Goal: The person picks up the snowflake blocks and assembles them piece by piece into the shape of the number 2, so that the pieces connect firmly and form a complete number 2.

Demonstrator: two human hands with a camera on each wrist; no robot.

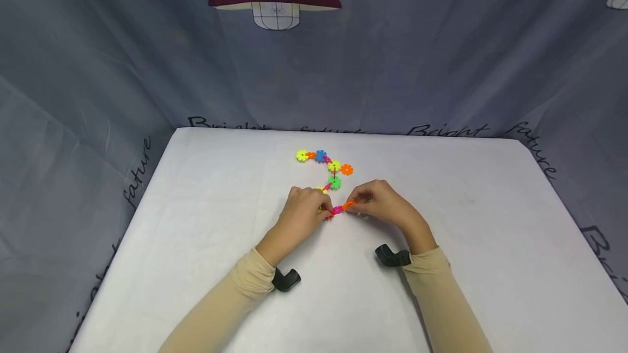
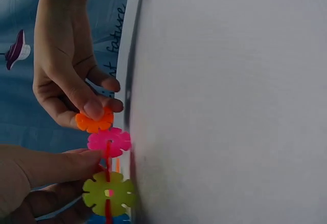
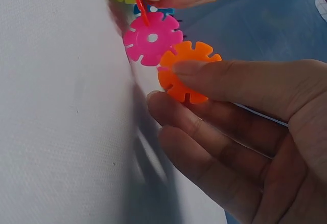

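My right hand (image 1: pixel 382 203) pinches an orange notched disc (image 3: pixel 179 86) between thumb and fingers. At its edge the orange disc meets a pink notched disc (image 3: pixel 138 40). A red disc (image 3: pixel 139 1), seen edge-on, slots into the pink one's other side. My left hand (image 1: pixel 301 211) pinches that red disc, its thumb pressed close to the joint. Beyond it hangs a yellow-green disc (image 2: pixel 94 191) in the left wrist view. From the left hand the chain runs back to a green disc (image 1: pixel 334 182), partly hidden by the fingers.
Farther back on the white table (image 1: pixel 490 222), the chain curves through a yellow disc (image 1: pixel 334 166) and a blue disc (image 1: pixel 321 156) to a yellow end disc (image 1: pixel 302 155). Another orange disc (image 1: pixel 346 169) sits right beside the chain. A grey printed curtain (image 1: pixel 392 70) stands behind the table.
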